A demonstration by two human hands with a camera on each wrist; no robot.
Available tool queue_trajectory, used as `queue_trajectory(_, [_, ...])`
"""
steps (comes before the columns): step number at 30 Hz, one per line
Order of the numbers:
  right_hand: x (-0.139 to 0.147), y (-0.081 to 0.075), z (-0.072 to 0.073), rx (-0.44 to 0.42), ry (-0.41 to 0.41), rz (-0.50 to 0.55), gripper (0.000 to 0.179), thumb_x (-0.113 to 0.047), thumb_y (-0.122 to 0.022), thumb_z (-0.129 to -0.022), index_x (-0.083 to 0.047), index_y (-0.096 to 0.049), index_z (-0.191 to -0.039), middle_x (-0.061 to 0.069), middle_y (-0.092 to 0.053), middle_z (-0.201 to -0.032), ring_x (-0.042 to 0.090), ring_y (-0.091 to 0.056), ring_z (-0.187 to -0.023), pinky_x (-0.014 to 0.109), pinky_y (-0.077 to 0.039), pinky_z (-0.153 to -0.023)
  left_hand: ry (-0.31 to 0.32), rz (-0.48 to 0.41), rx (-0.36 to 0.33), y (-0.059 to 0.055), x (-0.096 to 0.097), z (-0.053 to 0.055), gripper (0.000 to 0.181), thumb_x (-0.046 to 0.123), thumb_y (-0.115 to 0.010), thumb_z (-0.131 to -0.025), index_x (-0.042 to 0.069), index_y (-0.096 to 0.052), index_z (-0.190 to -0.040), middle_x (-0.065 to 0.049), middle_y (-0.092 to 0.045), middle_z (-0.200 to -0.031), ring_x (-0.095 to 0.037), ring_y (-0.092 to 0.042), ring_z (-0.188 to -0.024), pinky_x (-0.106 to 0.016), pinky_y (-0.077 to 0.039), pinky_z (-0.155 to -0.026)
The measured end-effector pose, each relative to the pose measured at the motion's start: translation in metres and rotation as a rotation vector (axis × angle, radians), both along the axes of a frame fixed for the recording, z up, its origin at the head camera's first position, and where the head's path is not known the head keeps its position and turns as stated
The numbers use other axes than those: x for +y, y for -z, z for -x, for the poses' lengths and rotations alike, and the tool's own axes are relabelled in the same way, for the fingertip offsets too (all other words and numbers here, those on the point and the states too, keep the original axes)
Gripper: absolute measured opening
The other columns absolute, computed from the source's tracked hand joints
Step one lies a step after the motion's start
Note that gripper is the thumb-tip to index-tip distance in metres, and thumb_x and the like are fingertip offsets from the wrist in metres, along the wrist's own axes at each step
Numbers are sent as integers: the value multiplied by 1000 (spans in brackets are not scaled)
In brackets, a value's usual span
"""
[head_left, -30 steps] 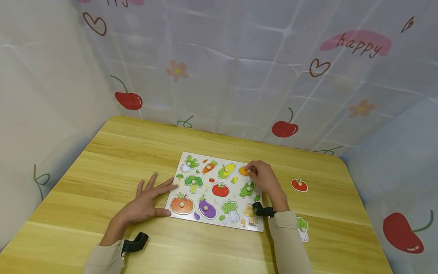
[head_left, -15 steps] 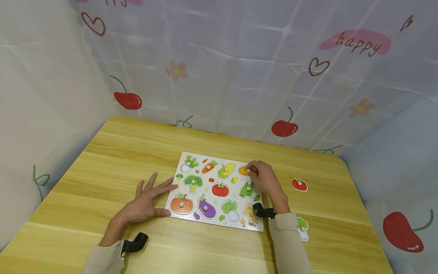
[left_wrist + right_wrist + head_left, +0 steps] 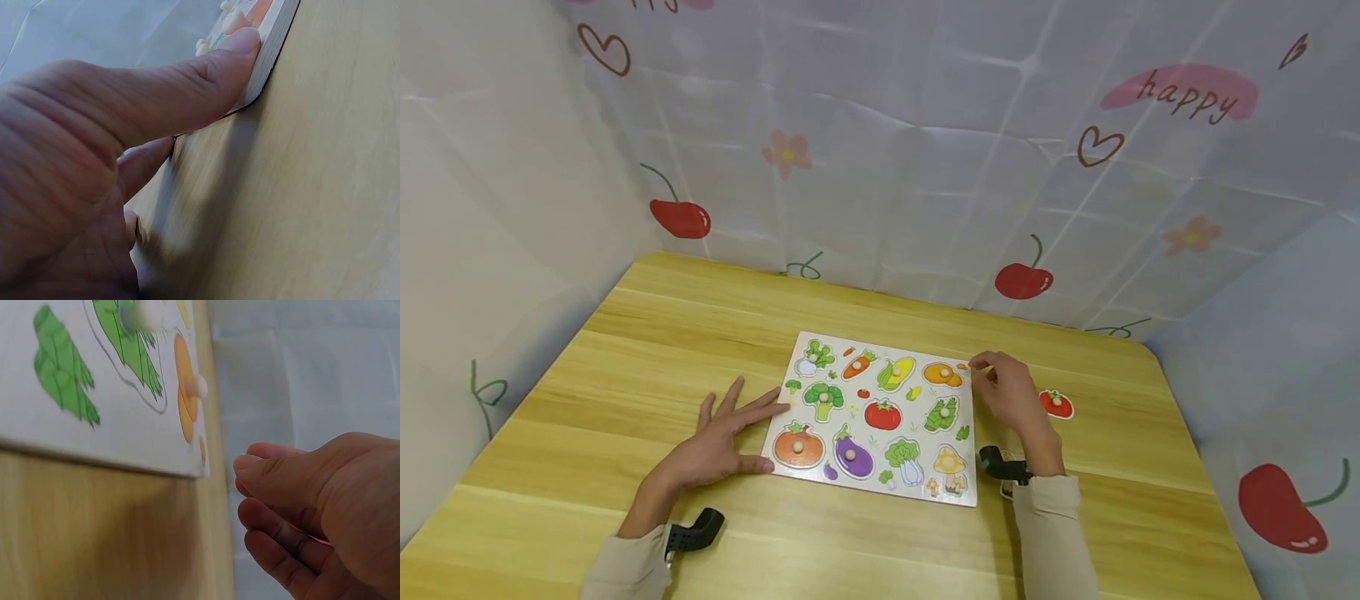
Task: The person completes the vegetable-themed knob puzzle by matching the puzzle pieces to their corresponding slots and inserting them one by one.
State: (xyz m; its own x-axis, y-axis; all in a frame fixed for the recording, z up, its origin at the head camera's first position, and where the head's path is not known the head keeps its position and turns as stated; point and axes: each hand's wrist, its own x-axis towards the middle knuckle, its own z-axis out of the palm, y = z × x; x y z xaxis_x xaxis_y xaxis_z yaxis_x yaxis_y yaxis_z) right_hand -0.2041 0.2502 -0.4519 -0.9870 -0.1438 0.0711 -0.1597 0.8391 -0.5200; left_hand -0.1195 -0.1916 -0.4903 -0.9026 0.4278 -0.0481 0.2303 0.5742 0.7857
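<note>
A white vegetable peg puzzle board [image 3: 865, 492] lies on the table. My left hand [image 3: 715, 446] has its fingers spread at the board's left side; in the left wrist view the thumb [image 3: 240, 47] rests on the board's corner. Just off the board's upper right corner is my right hand [image 3: 1011, 396], fingers loosely bent with nothing between them in the right wrist view. Nearest to it, the orange knobbed piece [image 3: 942, 375] sits in its slot. Other knobbed pieces in place include corn [image 3: 897, 373], an eggplant [image 3: 853, 458] and a pumpkin [image 3: 797, 447]. The printed tomato [image 3: 883, 415], bok choy [image 3: 906, 463] and mushroom [image 3: 950, 468] spots show no knobs.
Right of the board lies a loose tomato piece [image 3: 1056, 403], close beside my right hand. Another loose piece [image 3: 1007, 490] is mostly hidden under the right wrist camera [image 3: 1003, 467]. A patterned curtain [image 3: 880, 167] stands behind the wooden table [image 3: 722, 317].
My right hand has let go of the orange piece's knob and moved right, off the board. Its sleeve now covers the loose bok choy piece. The left hand stays still.
</note>
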Motion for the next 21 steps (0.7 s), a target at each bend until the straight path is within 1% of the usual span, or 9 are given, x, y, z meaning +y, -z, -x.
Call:
queue_trajectory(4, [12, -1, -1, 7, 18, 0, 20, -7, -62, -96, -1, -68, -115, 20, -68, -113, 32, -62, -92, 46, -54, -82, 0, -3, -1, 0, 0, -1, 82, 35, -86, -74, 22, -53, -147, -7, -32, -163, -46, 12, -152, -65, 20, -113])
queue_trajectory(13, [32, 2, -7, 60, 5, -4, 18, -4, -65, -94, 2, -68, -111, 22, -69, -108, 32, -63, -84, 44, -52, -75, 2, 1, 0, -1, 0, 0, 81, 35, -86, -74, 21, -53, -147, -7, -32, -163, -46, 13, -152, -65, 21, -113])
queue_trajectory(21, [49, 7, -15, 49, 22, -11, 19, -4, -65, -95, 2, -68, -112, 23, -69, -108, 34, -65, -87, 44, -52, -75, 3, 4, 10, -2, 1, -1, 81, 34, -86, -74, 20, -53, -146, -9, -32, -163, -48, 12, -152, -67, 20, -113])
